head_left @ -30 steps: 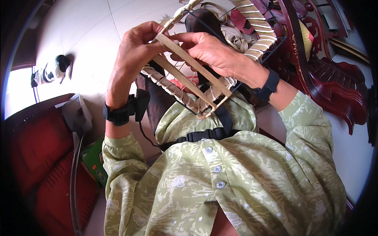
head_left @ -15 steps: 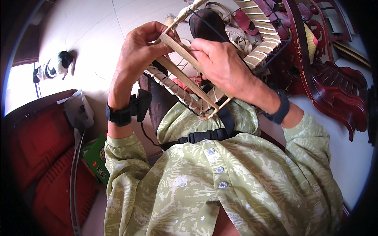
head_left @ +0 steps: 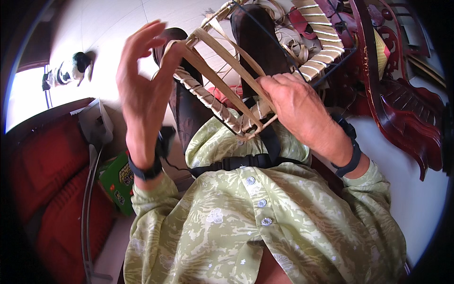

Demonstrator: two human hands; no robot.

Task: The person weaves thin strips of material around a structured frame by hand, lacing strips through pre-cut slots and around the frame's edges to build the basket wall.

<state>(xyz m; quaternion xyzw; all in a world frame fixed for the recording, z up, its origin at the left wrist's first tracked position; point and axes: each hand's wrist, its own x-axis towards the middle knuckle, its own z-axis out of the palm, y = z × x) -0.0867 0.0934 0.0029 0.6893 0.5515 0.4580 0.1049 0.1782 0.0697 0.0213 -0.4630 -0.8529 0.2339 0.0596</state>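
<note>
A frame with dark wire bars (head_left: pixel 265 31) rests over my lap, its sides wrapped in tan woven strip (head_left: pixel 201 97) and pale cord. A long flat tan strip (head_left: pixel 227 57) loops around the frame's upper left bar and runs down toward its right side. My right hand (head_left: pixel 300 102) is closed with thumb and fingers pinching that strip near the frame's right edge. My left hand (head_left: pixel 142 78) is raised beside the upper left corner, fingers apart and slightly blurred, nothing visibly held. Its thumb overlaps the frame in view; whether it touches is unclear.
Loose curled strips (head_left: pixel 295 49) lie on the floor beyond my knees. A dark red carved wooden chair (head_left: pixel 402 106) stands at right. A black-and-white dog (head_left: pixel 71 71), a long-handled dustpan (head_left: pixel 97 125), a green box (head_left: pixel 116 184) and red cushions (head_left: pixel 52 161) are at left.
My left hand has let go of the strip at the upper left bar and opened, moving left. My right hand has slid down and right along the strip, drawing away from the bar.
</note>
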